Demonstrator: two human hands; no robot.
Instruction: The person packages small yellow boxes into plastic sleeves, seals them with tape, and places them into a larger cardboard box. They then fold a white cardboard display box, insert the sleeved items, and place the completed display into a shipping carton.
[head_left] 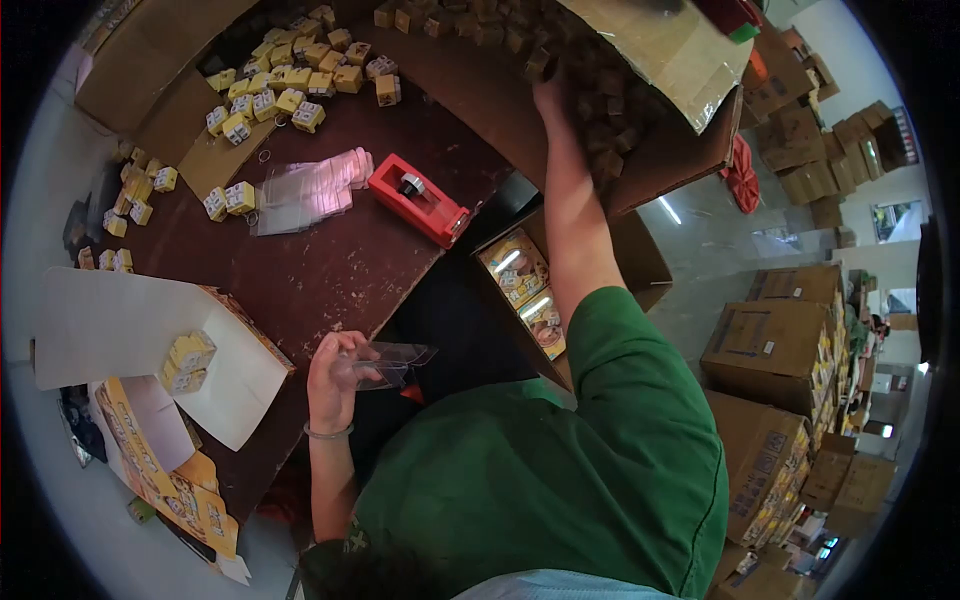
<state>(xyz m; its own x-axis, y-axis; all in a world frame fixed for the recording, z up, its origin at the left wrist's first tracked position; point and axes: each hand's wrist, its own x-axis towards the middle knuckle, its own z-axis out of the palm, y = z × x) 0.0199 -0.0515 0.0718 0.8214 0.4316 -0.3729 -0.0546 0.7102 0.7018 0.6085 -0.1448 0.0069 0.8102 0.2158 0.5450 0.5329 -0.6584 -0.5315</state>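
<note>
My left hand (pixel 333 372) is closed around a clear plastic box (pixel 388 362), over the near edge of the table. My right hand (pixel 548 92) reaches into a large cardboard carton (pixel 455 75) at the top, among many small block-like pieces (pixel 610 110). Shadow and blur obscure its fingers, so I cannot make out whether they grip a piece. On the dark red table lie a pile of flat clear plastic sleeves (pixel 305 195) and a red tape dispenser (pixel 420 200). Yellow and white printed cubes (pixel 290 75) are heaped behind them.
An open white-lined display box (pixel 235 370) stands at the left with a few cubes (pixel 187 360) inside. Below my right arm, a carton (pixel 640 265) holds printed boxes (pixel 530 290). Stacked cartons (pixel 770 335) stand on the floor at the right.
</note>
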